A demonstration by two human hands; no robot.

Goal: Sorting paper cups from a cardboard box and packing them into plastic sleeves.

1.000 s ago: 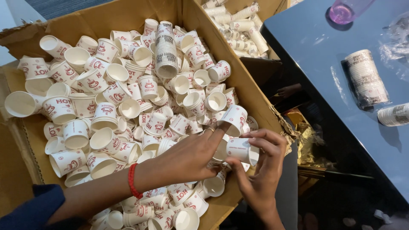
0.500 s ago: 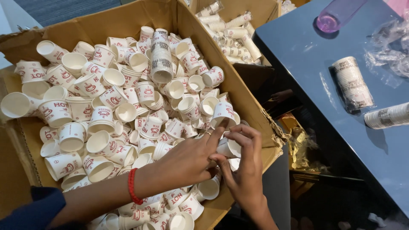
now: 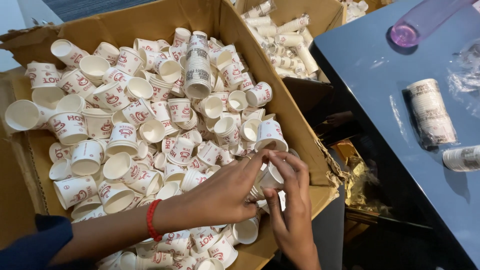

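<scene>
Head view: a big cardboard box [image 3: 150,22] brims with loose white paper cups [image 3: 150,130] printed in red, some nested in short stacks. At the box's right edge, the left hand [image 3: 227,192] and right hand [image 3: 290,200] both pinch one small nested stack of cups [image 3: 270,177]. A second box [image 3: 295,15] behind holds wrapped cup sleeves [image 3: 287,42].

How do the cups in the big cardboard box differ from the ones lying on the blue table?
The cups in the box lie loose, scattered and unwrapped; the stacks on the table are nested into tight rolls inside clear wrap. Box cups point every way, while the table stacks lie on their sides. Both are small white printed paper cups.
</scene>
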